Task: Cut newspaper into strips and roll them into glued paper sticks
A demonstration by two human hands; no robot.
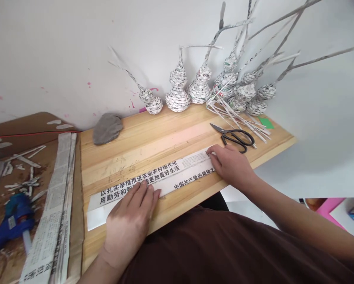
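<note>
A long folded strip of newspaper [165, 179] lies slantwise on the wooden table, with large dark print along it. My left hand [135, 209] lies flat on the strip's left part, palm down and fingers stretched out. At the strip's right end is my right hand [228, 163], its thumb and index finger pinched on the paper's edge. Black-handled scissors [236, 138] rest just beyond my right hand, touching neither hand.
Several woven paper gourds [178, 94] with long stems stand along the wall. Thin paper sticks [233, 114] lie behind the scissors. A grey cloth [107, 128], newspaper strips [54, 213] and a blue glue gun [14, 225] are at the left.
</note>
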